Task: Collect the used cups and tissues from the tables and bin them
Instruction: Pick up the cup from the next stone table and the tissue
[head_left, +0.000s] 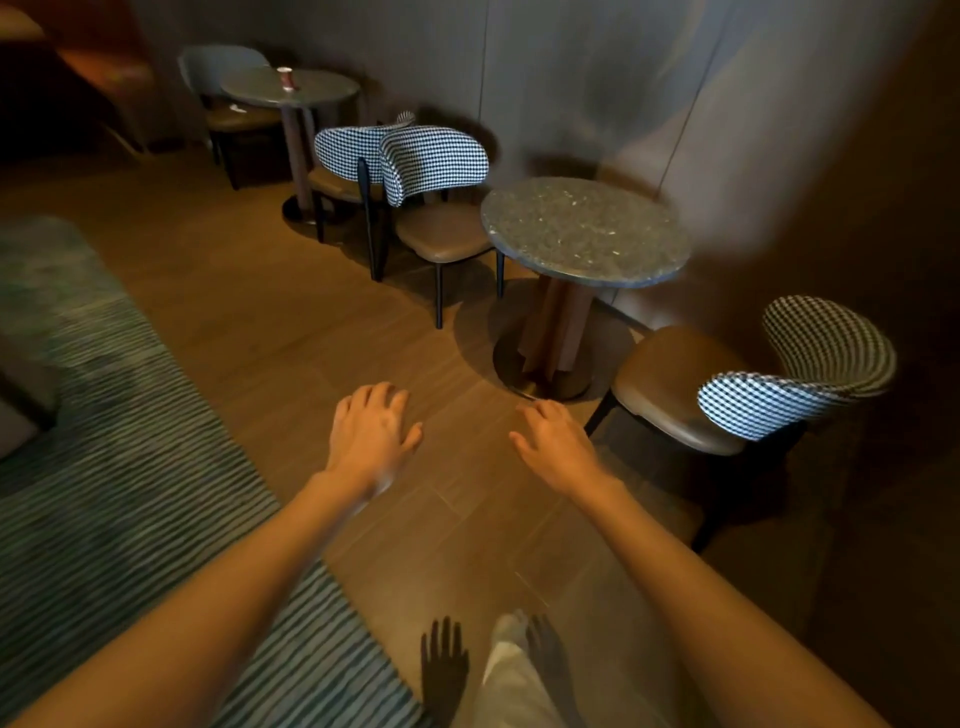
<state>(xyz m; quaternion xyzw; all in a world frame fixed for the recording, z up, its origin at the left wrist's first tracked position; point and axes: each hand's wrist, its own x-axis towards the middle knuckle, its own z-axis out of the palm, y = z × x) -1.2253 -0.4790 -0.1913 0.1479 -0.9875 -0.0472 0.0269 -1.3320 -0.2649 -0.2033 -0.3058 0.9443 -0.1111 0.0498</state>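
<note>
Carpet (104, 467) with stripes fills the left edge, and beyond it the far table (289, 88) carries one red cup (285, 79), upright near its middle; something small and pale, perhaps a tissue, lies on the chair seat (239, 115) beside it, too small to be sure. Nearer, the left hand (370, 434) and right hand (553, 441) reach forward over the floor, fingers loosely spread, holding nothing. To the right, the near table (584, 231) shows no cups or tissues. That cup looks still uncollected, and no bin is in view.
</note>
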